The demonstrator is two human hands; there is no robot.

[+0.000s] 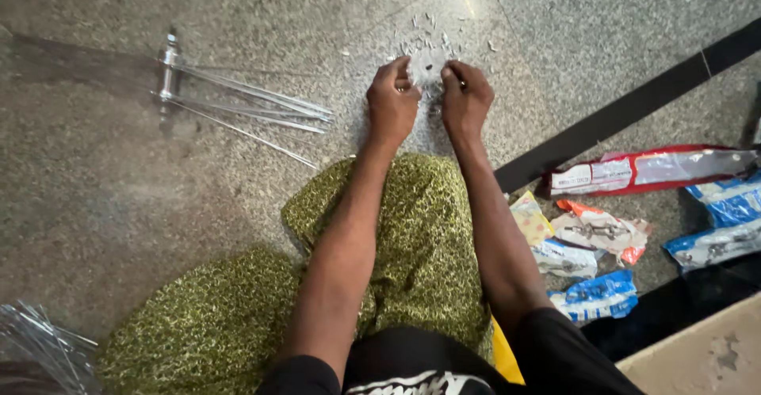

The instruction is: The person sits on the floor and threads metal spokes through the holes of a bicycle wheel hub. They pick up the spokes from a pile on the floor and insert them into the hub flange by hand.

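head view, looking down at a person seated on a speckled stone floor (119, 165).

- left hand (391, 102): fingers curled in tight, pinching the near left edge of a small clear plastic bag (428, 64).
- right hand (465, 98): fingers likewise closed, gripping the bag's right edge. the two hands sit close together, knuckles nearly touching, with the bag pulled between them just above the floor.
- small clear plastic bag: at the top centre of the view, beyond the knees; it seems to hold small pale pieces, though the blur makes this hard to confirm.
- scattered small pale pieces (432, 34): loose on the floor just beyond the bag.
- green patterned cloth (412, 236): over the person's legs, under both forearms.
- wheel hub with thin metal spokes (168, 66): lying on the floor well to the left of the hands, spokes fanning towards the right.
- bundle of spokes in clear wrap (40, 343): bottom left corner.
- black stripe in the floor (634, 102): running diagonally on the right.
- long red and white packet (650, 169): beyond the stripe, right side.
- blue and white packets (717, 221): near the right edge, with another (598, 296) nearer the person.
- orange and white packet (598, 232): between these, beside a yellow one (531, 221).
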